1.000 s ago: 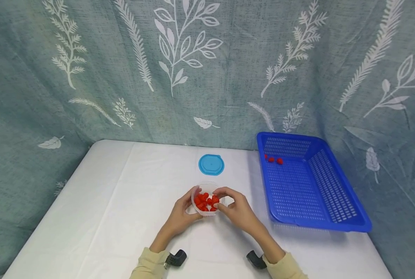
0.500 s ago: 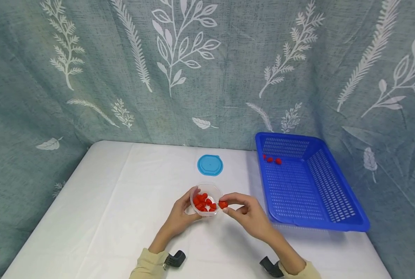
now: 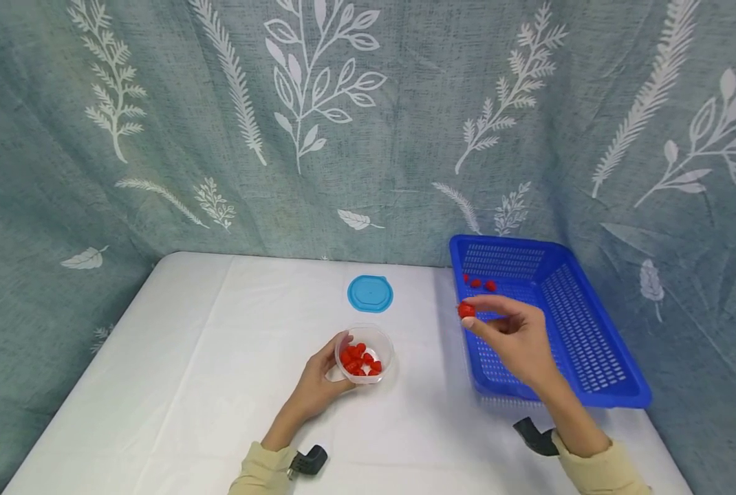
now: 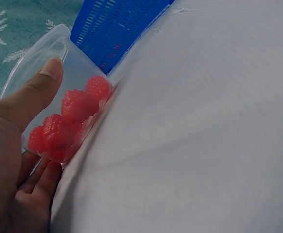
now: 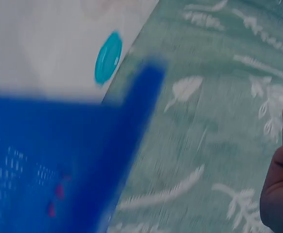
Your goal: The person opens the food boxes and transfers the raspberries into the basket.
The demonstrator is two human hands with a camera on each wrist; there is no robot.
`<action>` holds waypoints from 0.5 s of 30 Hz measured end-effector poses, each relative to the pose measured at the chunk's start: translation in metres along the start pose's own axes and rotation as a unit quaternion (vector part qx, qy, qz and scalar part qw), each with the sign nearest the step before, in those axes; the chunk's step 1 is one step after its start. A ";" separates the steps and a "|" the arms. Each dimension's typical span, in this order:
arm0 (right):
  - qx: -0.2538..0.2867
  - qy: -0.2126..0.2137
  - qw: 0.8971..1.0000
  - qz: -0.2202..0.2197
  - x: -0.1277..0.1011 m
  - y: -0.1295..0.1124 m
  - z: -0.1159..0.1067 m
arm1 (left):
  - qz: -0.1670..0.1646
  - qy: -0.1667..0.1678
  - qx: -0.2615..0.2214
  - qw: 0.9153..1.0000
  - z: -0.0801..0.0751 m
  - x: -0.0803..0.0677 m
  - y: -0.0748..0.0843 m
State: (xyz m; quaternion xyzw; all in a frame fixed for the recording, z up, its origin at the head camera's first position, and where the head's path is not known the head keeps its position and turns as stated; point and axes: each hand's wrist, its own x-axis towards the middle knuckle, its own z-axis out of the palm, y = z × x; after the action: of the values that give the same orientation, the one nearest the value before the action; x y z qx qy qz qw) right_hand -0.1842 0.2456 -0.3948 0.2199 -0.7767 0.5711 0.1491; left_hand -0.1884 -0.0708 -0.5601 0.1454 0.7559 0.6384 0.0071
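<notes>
In the head view, my left hand (image 3: pixel 318 381) grips a clear plastic tub (image 3: pixel 385 340) from its left side. Several red raspberries (image 4: pixel 78 106) lie at the bottom of the tub, seen through its wall in the left wrist view. My right hand (image 3: pixel 519 340) pinches one red raspberry (image 3: pixel 466 310) between thumb and fingers, over the left rim of a blue perforated basket (image 3: pixel 597 330). Inside that basket, a few raspberries (image 3: pixel 490 286) lie near the back left corner. The right wrist view shows only part of my right hand (image 5: pixel 282 179), at the right edge.
A blue lid (image 3: pixel 370 294) lies flat on the white-covered table (image 3: pixel 219 357) behind the tub. The basket stands at the table's right side. Beyond the table's back edge hangs a green leaf-patterned curtain (image 3: pixel 232 137).
My right hand has lifted a raspberry out of the tub and carried it right and back to the basket's edge. My left hand still holds the tub in place.
</notes>
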 end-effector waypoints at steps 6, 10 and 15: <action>-0.071 0.066 0.995 0.024 0.025 0.022 -0.042 | 0.012 -0.008 -0.007 1.000 -0.002 0.000 -0.008; -0.082 0.087 0.992 0.034 0.037 0.036 -0.065 | 0.011 -0.009 -0.013 1.000 -0.004 0.000 -0.014; -0.098 0.103 0.988 0.053 0.053 0.046 -0.088 | 0.013 -0.006 -0.020 1.000 -0.004 0.000 -0.015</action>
State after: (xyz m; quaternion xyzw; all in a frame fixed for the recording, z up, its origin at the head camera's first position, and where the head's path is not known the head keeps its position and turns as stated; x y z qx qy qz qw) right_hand -0.2555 0.3323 -0.3804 0.1029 -0.8199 0.5189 0.2188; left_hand -0.1924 -0.0764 -0.5740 0.1584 0.7410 0.6525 0.0062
